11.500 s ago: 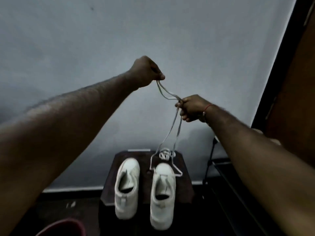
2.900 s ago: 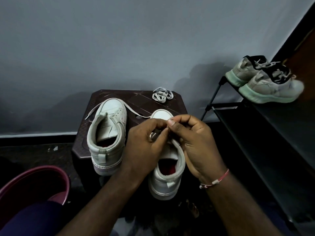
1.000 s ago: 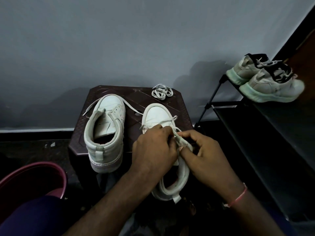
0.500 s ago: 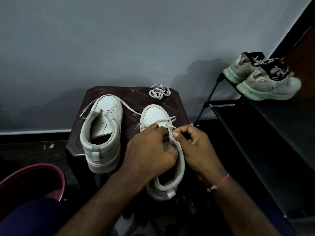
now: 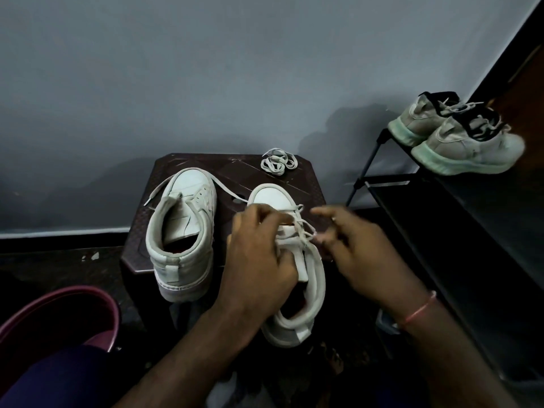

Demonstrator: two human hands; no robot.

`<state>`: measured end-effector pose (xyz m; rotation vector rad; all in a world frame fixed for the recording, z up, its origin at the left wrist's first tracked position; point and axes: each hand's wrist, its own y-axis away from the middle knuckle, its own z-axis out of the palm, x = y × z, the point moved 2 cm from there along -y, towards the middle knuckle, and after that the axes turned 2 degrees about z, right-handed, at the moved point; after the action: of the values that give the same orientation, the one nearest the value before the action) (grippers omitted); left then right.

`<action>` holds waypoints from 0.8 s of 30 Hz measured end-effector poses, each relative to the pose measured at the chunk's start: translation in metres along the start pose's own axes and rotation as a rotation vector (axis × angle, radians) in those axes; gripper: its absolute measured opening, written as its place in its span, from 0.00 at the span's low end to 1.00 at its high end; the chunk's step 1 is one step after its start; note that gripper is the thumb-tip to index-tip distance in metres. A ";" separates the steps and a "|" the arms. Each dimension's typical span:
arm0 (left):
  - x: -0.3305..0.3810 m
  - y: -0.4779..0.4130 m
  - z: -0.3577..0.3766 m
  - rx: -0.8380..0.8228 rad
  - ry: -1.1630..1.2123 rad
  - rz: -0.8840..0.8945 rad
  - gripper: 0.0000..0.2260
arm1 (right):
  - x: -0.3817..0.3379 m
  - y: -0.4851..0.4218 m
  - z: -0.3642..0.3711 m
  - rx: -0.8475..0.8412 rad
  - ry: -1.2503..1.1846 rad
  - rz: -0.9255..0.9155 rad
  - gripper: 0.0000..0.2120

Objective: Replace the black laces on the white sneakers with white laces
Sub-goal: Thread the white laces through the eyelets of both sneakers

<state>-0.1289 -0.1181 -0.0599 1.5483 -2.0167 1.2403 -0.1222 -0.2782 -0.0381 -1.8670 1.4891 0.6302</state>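
White lace stretches from the sneaker on the surface to the right hand, whose blurred fingers hide their grip. The left hand clasps the sneaker's upper.

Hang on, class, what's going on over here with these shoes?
A person is lacing a white sneaker on a dark stool. The left hand grips its upper near the tongue. The right hand, blurred, is at the white lace crossing the eyelets, grip unclear. The second sneaker beside it has a loose lace through its front eyelets only, ends trailing. A coiled lace lies at the stool's back edge.
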 end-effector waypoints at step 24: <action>-0.011 -0.004 -0.008 0.012 0.287 -0.372 0.30 | -0.001 -0.010 0.007 0.076 -0.025 -0.062 0.07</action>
<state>-0.1236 -0.1053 -0.0611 1.5570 -1.4678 1.2395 -0.1129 -0.2710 -0.0404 -1.8337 1.4142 0.5587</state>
